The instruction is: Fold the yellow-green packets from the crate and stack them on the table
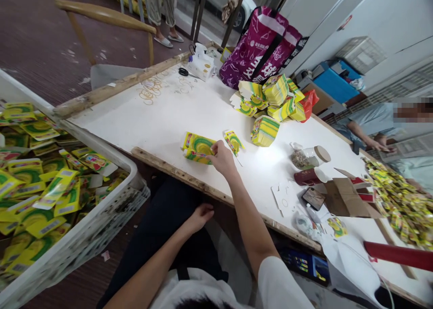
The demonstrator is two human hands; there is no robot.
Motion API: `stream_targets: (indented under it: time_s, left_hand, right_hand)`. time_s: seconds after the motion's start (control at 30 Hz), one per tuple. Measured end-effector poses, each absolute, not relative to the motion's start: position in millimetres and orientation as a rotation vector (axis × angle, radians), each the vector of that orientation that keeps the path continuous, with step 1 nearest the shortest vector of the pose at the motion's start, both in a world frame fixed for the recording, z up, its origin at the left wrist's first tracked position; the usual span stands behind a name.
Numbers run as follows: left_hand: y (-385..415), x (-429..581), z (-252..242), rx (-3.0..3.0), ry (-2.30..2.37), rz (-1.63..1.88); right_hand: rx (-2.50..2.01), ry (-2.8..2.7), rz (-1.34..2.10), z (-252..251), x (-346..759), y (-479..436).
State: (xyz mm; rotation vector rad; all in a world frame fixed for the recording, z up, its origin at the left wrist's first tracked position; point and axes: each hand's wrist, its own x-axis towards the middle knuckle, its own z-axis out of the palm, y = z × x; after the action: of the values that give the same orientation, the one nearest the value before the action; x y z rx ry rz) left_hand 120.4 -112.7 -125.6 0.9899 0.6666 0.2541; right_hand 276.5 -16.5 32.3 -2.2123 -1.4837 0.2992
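Note:
My right hand (221,157) reaches over the white table, its thumb and fingers pinching the right end of a yellow printed carton (198,145). This carton lies near the front edge and has green ring graphics. Just beyond my hand is a small flat yellow carton (233,142). A bundle of folded cartons (265,131) stands farther to the right. Below the table edge, my left hand (201,215) rests over my lap, fingers loosely extended and a little bent, with nothing visible in it.
At left stands a white crate (125,182) full of yellow cartons. Rubber bands (150,90), scissors (184,72), a purple bag (260,47) and stacked cartons (275,92) lie toward the back. A jar (307,158), cup (309,176) and phone (314,198) are at right, near another person.

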Motion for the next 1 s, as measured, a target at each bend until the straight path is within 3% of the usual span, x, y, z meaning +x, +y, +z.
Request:
stream_targets:
  time_s: [0.13, 0.3, 0.4, 0.73, 1.0]
  left_hand:
    - [-108, 89, -70, 1.002, 0.467, 0.25]
    - [-83, 70, -20, 0.837, 0.441, 1.044]
    - [-71, 65, -8, 0.718, 0.481, 1.294]
    - [-62, 48, 17, 0.452, 0.683, 1.363]
    - [-70, 49, -10, 0.647, 0.915, 1.274]
  right_hand:
    - [-1.924, -1.163, 0.334, 45, 265, -41]
    - [-1.717, -1.258, 0.553, 49, 210, -89]
    - [-1.64, -1.393, 0.809, 37, 172, -114]
    - [-1.42, -1.063, 1.192, 23, 128, -129]
    - [-1.44, -1.098, 0.846, 17, 159, -123]
